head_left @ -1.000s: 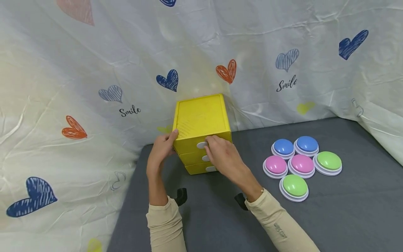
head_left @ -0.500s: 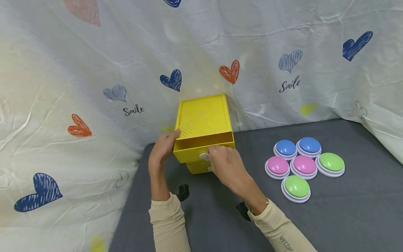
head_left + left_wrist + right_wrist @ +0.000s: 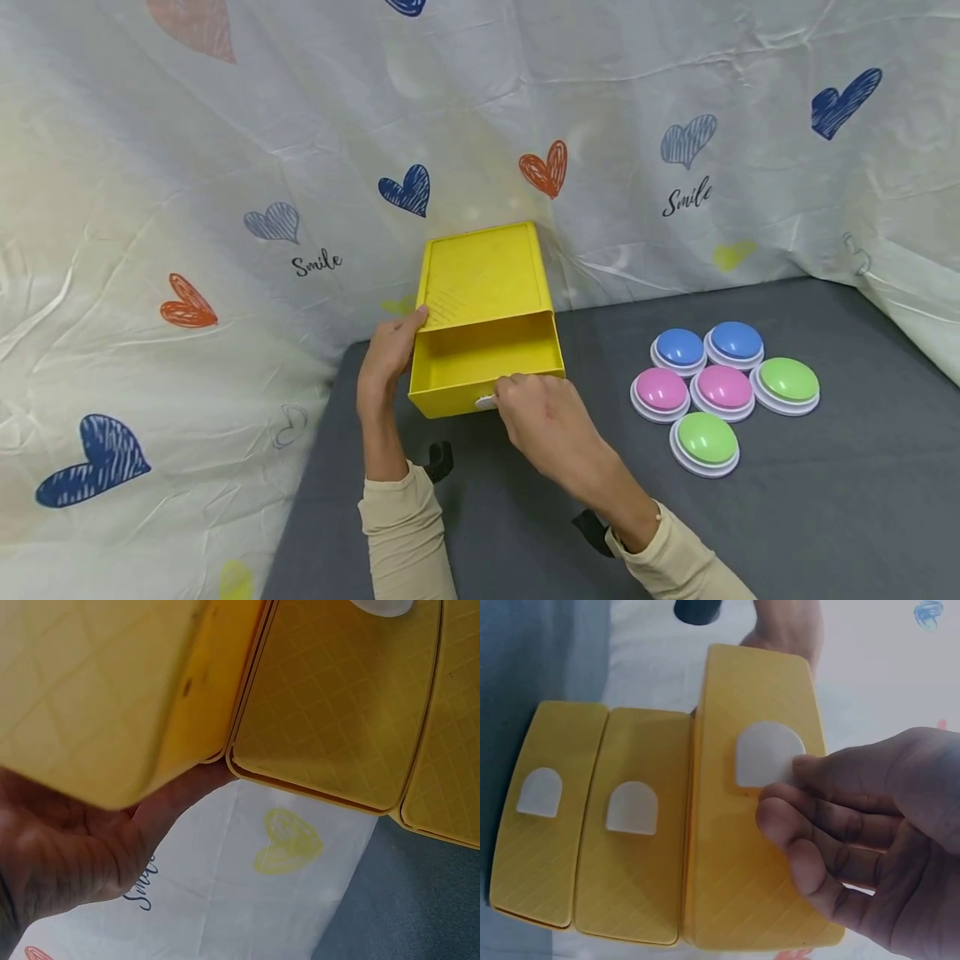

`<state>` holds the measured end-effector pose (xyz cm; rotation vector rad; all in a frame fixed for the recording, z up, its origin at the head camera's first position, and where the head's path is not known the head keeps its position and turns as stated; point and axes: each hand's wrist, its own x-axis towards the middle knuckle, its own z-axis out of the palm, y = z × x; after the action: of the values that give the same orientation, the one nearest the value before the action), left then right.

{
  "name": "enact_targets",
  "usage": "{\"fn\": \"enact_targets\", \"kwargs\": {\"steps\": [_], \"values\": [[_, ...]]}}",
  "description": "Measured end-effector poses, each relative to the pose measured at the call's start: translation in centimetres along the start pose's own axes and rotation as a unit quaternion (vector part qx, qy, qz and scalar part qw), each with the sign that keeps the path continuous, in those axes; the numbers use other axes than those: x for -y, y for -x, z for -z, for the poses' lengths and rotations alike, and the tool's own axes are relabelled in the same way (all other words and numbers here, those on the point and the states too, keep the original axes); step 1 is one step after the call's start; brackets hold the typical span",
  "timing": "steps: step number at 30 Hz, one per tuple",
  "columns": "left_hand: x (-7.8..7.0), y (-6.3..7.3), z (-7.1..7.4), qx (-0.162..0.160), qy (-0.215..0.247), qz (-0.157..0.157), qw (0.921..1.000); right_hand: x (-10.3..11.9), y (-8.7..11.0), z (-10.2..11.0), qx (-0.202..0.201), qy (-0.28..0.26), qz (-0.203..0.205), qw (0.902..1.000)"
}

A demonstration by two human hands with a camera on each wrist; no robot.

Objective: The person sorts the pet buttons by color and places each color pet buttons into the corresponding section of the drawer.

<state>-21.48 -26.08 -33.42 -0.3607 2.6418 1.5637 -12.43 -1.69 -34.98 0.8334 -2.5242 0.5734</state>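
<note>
Yellow top drawer point(image 3: 448, 403), closed 1.0 s ago, now well out.

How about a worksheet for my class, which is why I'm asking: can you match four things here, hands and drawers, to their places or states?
1. Top drawer
2. Left hand
3. Middle drawer
4. Right hand

A. Closed
B. Pinching a white handle
C. Standing open
D. At the yellow cabinet's left side

Pairs: 1-C, 2-D, 3-A, 4-B
</note>
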Motion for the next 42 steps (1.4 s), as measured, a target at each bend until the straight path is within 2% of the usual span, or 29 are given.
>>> {"fn": "enact_targets", "kwargs": {"steps": [3, 6, 9, 11, 14, 18, 22, 25, 27, 29, 32, 34, 38, 42], "values": [[0.2, 0.0, 0.0, -0.001, 0.003, 0.003, 1.0000, 0.2, 0.2, 0.2, 0.011, -0.003, 0.003, 0.9999], [0.2, 0.0, -0.1, -0.003, 0.002, 0.003, 1.0000, 0.2, 0.5, 0.2, 0.003, -0.004, 0.010, 0.9999], [0.2, 0.0, -0.1, -0.005, 0.002, 0.002, 1.0000, 0.1, 0.8, 0.3, -0.029, -0.023, 0.013, 0.9992], [0.2, -0.1, -0.1, -0.005, 0.004, 0.003, 1.0000, -0.1, 1.2, 0.4, -0.065, -0.047, 0.013, 0.9967], [0.2, -0.1, -0.2, -0.008, 0.007, 0.005, 0.9999, -0.5, 1.6, 0.9, -0.132, -0.098, 0.019, 0.9863], [0.3, -0.2, -0.2, -0.012, 0.015, 0.002, 0.9998, -2.2, 2.1, 1.7, -0.218, -0.128, 0.011, 0.9674], [0.4, -0.3, -0.3, -0.011, 0.017, -0.001, 0.9998, -5.1, 2.4, 2.5, -0.279, -0.125, -0.043, 0.9512], [0.6, -0.3, -0.3, -0.008, 0.016, 0.000, 0.9998, -8.0, 2.6, 2.8, -0.287, -0.097, -0.087, 0.9491], [0.7, -0.3, -0.3, -0.008, 0.015, -0.001, 0.9999, -10.0, 2.9, 2.7, -0.266, -0.077, -0.117, 0.9538], [0.7, -0.3, -0.3, -0.008, 0.015, -0.003, 0.9999, -12.1, 3.3, 2.4, -0.220, -0.056, -0.147, 0.9628], [0.7, -0.3, -0.3, -0.006, 0.018, -0.008, 0.9998, -14.6, 4.1, 1.7, -0.118, -0.036, -0.194, 0.9732], [0.8, -0.3, -0.3, -0.005, 0.020, -0.012, 0.9997, -15.9, 4.8, 1.2, -0.045, -0.027, -0.211, 0.9760], [0.9, -0.3, -0.4, -0.006, 0.020, -0.017, 0.9996, -17.5, 6.0, -0.1, 0.077, -0.034, -0.223, 0.9711], [1.0, -0.3, -0.4, -0.012, 0.018, -0.020, 0.9996, -18.0, 6.8, -1.3, 0.157, -0.051, -0.239, 0.9568]]}}
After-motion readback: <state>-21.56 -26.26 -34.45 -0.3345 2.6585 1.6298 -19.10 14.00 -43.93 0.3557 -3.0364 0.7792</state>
